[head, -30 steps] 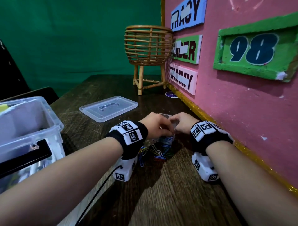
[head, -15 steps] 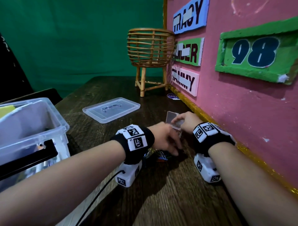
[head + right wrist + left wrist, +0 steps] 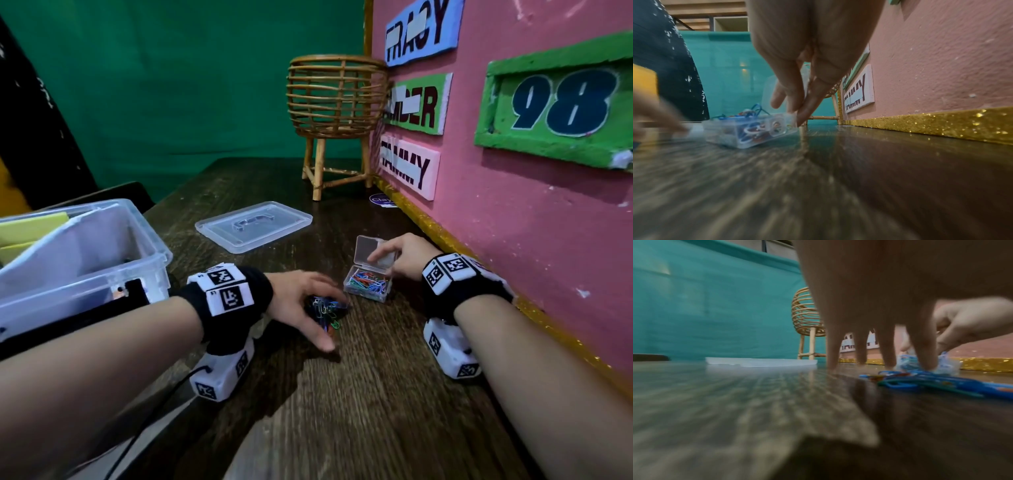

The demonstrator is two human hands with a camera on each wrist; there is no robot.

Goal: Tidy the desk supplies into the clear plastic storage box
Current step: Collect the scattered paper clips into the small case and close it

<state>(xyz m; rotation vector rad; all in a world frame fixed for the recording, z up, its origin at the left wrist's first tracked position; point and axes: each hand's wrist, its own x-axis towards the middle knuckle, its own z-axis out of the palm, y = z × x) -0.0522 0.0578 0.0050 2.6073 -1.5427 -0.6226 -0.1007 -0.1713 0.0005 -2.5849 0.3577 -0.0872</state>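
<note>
A small clear clip case [image 3: 368, 286] [image 3: 748, 129] stands on the dark wooden desk with its hinged lid [image 3: 368, 248] raised; it is full of coloured paper clips. My right hand [image 3: 383, 262] [image 3: 797, 113] pinches the case at its right edge, near the hinge. A loose pile of coloured paper clips [image 3: 325, 310] [image 3: 920, 381] lies just left of the case. My left hand [image 3: 329, 322] [image 3: 877, 360] arches over that pile, its fingers straight with the tips down on the clips and the desk. The clear plastic storage box [image 3: 85, 277] stands open at the left.
The storage box's flat lid [image 3: 253, 226] [image 3: 760, 362] lies beyond my hands. A rattan basket stand [image 3: 337, 99] stands at the back. A pink board [image 3: 513, 222] with a gold glitter edge [image 3: 445, 240] runs close along the right. Yellow pads [image 3: 30, 222] sit in the storage box.
Both hands were together on the small case. Its lid now stands open. My left hand has left the case and dropped onto the loose clips; the right still holds the case.
</note>
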